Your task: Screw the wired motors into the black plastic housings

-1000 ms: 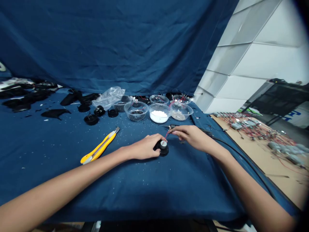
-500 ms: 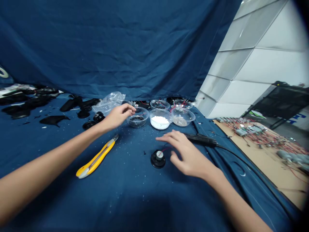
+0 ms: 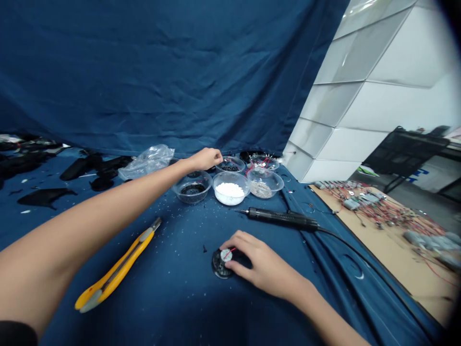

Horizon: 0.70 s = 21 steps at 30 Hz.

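Observation:
My left hand [image 3: 208, 158] reaches to the back bowls, its fingers pinched together at the left rim of a clear bowl with dark small parts [image 3: 230, 166]; whatever the fingertips hold is too small to make out. On the blue cloth, my right hand [image 3: 250, 257] has thumb and fingers closed round the silver motor with a red wire [image 3: 226, 255], which sits on a round black part [image 3: 219, 267]. Nearer bowls hold dark bits [image 3: 193, 189], white pieces [image 3: 229, 191] and small metal parts [image 3: 261, 189].
A yellow cutter [image 3: 117, 271] lies at the left, and a black corded screwdriver [image 3: 281, 218] lies behind my right hand. Black pieces [image 3: 46, 196] and a plastic bag [image 3: 147, 162] are at the back left. A board with wired parts [image 3: 374, 240] stands at the right.
My left hand has moved right and back, from above the dark-bits bowl to the back bowl. The right hand has come down and closed on the motor. The camera view has shifted slightly.

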Each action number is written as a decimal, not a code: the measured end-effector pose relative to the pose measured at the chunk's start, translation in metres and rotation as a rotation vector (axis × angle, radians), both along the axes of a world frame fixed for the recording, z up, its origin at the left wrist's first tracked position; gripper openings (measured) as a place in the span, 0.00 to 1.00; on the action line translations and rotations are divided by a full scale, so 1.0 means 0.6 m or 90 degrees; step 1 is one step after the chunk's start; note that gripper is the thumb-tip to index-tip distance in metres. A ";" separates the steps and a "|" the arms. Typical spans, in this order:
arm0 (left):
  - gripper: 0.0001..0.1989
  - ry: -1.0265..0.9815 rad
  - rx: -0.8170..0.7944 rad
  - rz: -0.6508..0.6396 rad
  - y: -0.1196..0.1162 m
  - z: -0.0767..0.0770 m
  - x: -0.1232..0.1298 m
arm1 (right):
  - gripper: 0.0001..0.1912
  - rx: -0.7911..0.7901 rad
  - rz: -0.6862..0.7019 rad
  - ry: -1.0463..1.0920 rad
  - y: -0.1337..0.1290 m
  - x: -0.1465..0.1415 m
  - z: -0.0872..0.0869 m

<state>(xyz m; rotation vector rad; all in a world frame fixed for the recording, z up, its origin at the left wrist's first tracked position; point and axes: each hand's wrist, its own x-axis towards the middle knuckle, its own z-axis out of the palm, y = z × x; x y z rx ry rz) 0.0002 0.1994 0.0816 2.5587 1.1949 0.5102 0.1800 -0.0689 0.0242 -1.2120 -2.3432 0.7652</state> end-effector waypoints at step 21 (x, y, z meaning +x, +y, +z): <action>0.07 0.032 0.010 0.010 0.096 -0.060 0.116 | 0.12 0.028 0.040 0.043 0.011 0.006 -0.017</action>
